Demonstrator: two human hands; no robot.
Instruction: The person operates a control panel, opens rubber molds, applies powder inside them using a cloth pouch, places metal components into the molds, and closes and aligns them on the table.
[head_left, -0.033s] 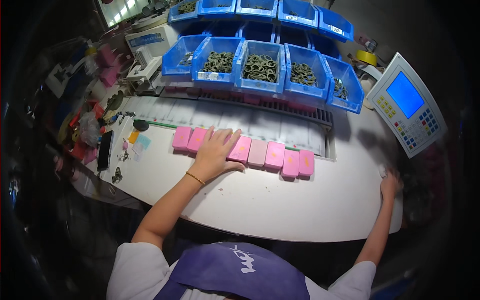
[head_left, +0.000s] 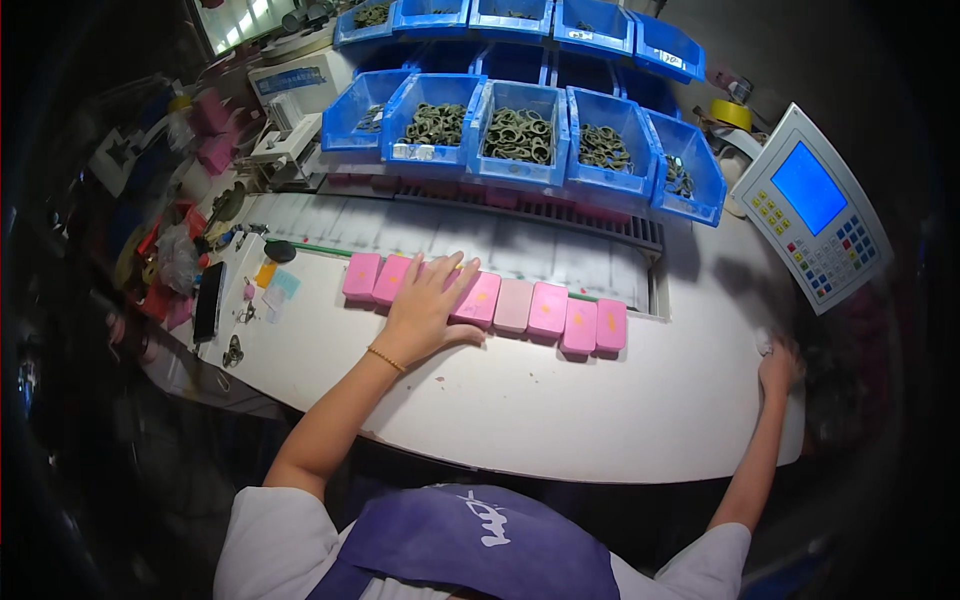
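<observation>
Toward the far edge of the table [head_left: 560,420], the left hand [head_left: 422,315] lies unclenched over a row of pink blocks [head_left: 547,311], seemingly steadying it; the next move calls for even pressure. Near the right edge is the right hand [head_left: 779,370], its grip too dim to tell.

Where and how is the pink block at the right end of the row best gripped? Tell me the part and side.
Probably pinch the end block by its two short ends, coming down from the right. It is oblong, longer front to back; the neighboring block crowds its left long side, while no block stands to its right.
</observation>
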